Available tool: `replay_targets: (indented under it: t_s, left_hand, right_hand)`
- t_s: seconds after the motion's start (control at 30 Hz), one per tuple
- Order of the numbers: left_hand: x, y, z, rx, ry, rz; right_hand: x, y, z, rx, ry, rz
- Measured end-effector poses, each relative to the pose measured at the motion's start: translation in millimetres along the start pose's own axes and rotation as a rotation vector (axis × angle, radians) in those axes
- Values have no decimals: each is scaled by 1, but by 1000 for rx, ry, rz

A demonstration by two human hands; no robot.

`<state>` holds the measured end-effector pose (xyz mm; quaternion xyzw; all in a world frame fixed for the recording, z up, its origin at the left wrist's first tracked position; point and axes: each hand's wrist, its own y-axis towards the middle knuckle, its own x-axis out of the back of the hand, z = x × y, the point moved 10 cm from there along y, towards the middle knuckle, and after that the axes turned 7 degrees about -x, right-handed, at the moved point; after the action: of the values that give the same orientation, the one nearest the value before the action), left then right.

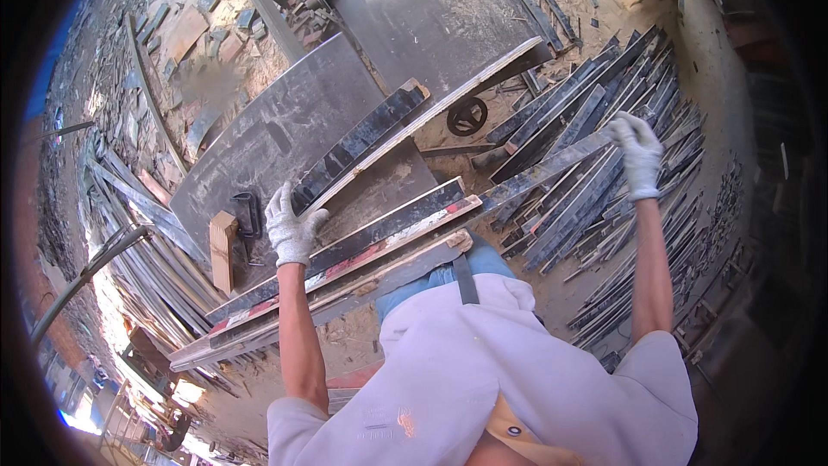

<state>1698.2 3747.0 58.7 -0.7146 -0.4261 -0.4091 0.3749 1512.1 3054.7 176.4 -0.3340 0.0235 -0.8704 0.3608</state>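
Note:
My right hand (639,155), in a pale work glove, is closed around the far end of a long, dark-faced wooden strip (552,164). The strip slopes down leftward to the near edge of the metal table (289,134). My left hand (293,226), gloved too, has its fingers and thumb apart. It is at the lower end of a dark stack of short strips (362,147), which lies along a long pale-edged board (448,102); whether it touches the stack is unclear. Between my body and the table run a red-and-white-marked strip (379,250) and a thicker board (388,278).
A wooden block (222,252) and a black metal bracket (247,214) sit by my left hand. Beyond the board is a black handwheel (467,116). Heaps of dark strips (595,181) lie at right; long pale strips (159,246) lie at left. Offcuts (228,34) litter the ground.

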Motion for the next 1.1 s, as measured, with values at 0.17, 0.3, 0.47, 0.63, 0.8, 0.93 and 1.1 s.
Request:
replay_targets:
  t_s: [0.17, 0.3, 0.47, 0.63, 0.8, 0.93, 1.1]
  left_hand:
    - [-28, -20, 45, 218, -22, -81]
    - [-35, -8, 60, 479, -155, -54]
    - [-27, 3, 84, 433, -351, -219]
    - [-18, 25, 71, 325, -657, -320]
    - [-20, 58, 50, 283, -823, -379]
    - [-23, 93, 22, 288, -964, -300]
    - [-43, 117, 12, 363, -1117, -74]
  right_hand:
    - [-254, -31, 95, 848, -527, 274]
    - [-375, -29, 126, 1046, -835, 436]
    - [-429, -18, 111, 960, -1199, 723]
    - [-402, 13, 98, 703, -842, 666]
    - [-368, 48, 104, 684, -628, 586]
    - [-344, 49, 123, 900, -796, 388]
    - [-330, 49, 125, 905, -1022, 471]
